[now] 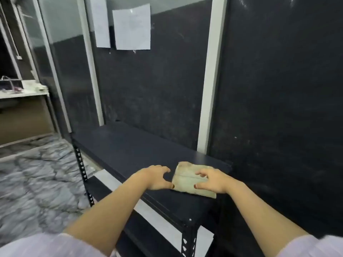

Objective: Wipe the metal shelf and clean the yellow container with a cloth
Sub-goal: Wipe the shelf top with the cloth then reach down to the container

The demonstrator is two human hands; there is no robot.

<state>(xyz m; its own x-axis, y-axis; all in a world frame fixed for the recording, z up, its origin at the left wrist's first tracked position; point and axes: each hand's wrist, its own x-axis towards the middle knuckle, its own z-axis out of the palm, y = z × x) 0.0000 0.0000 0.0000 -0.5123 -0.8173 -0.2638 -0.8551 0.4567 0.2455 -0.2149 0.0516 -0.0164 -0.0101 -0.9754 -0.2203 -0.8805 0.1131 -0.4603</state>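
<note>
A folded pale green-beige cloth (187, 179) lies flat on the top board of the black metal shelf (126, 145), near its right end. My right hand (211, 180) rests on the cloth with spread, bent fingers pressing down on it. My left hand (157, 178) hovers just left of the cloth, fingers apart and curled, thumb tip close to the cloth's left edge. No yellow container is in view.
The shelf stands against a dark glass wall with white frame posts (209, 89) and two taped paper sheets (131, 26). A lower shelf board (148, 229) sits beneath. A marble-patterned floor (37, 179) spreads to the left, with a white counter (24, 91) at far left.
</note>
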